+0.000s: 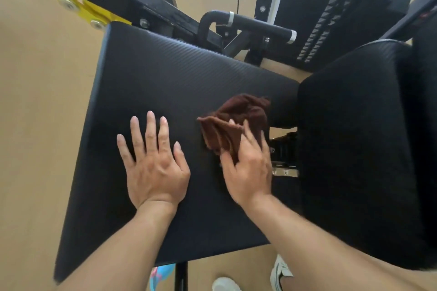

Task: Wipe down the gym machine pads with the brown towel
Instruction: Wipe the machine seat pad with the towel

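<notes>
A large black seat pad (151, 78) fills the middle of the view. On its right part lies the crumpled brown towel (238, 116). My right hand (248, 168) presses down on the towel's near edge, with its fingers over the cloth and a fold showing between thumb and fingers. My left hand (153, 160) lies flat on the pad to the left of the towel, fingers spread and straight, holding nothing. A second black pad, the backrest (359, 149), stands right of the seat.
Black frame bars and a yellow bracket (82, 7) cross the top left. A padded black handle (260, 25) and the weight stack (331, 19) sit behind the seat. Metal brackets (283, 156) show between the pads. My white shoes (279, 274) stand on the tan floor below.
</notes>
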Action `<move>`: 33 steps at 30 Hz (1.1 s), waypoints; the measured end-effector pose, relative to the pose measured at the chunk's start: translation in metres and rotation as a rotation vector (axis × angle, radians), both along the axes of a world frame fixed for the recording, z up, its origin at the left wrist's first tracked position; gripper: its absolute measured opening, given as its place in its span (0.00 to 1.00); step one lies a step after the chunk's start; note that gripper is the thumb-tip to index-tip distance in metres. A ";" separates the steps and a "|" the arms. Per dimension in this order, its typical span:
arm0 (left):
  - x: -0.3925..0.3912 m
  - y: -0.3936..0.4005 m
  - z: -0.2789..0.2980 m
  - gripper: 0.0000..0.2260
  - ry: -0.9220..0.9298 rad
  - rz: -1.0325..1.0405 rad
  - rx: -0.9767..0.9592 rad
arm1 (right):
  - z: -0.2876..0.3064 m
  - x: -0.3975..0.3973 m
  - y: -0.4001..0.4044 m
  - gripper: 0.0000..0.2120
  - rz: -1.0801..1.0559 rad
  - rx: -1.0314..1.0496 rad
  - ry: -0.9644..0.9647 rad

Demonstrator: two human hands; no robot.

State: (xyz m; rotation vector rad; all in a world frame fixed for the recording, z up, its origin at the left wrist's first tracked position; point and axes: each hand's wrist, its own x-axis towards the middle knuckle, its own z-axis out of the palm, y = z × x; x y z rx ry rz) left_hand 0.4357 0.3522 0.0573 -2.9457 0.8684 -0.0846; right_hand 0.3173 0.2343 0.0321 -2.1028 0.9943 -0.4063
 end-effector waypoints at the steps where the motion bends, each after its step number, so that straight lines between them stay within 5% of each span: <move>1: 0.000 0.000 0.000 0.27 0.002 0.001 0.001 | 0.000 -0.021 0.026 0.24 0.063 -0.009 -0.022; 7: -0.001 0.000 0.000 0.27 -0.001 -0.001 -0.011 | -0.012 -0.085 0.100 0.29 0.282 -0.139 0.186; 18: -0.001 0.001 0.000 0.27 0.009 -0.003 -0.010 | -0.027 0.081 -0.101 0.30 -0.110 -0.049 0.422; 24: 0.000 0.004 -0.001 0.28 0.025 -0.022 -0.019 | -0.021 0.067 -0.106 0.32 -0.369 0.041 0.371; 28: 0.001 0.002 -0.002 0.28 0.021 -0.020 -0.007 | -0.019 0.072 -0.105 0.31 -0.265 0.008 0.357; 33: 0.001 0.002 -0.002 0.27 0.028 -0.020 0.007 | 0.003 0.035 -0.032 0.31 -0.002 0.015 0.103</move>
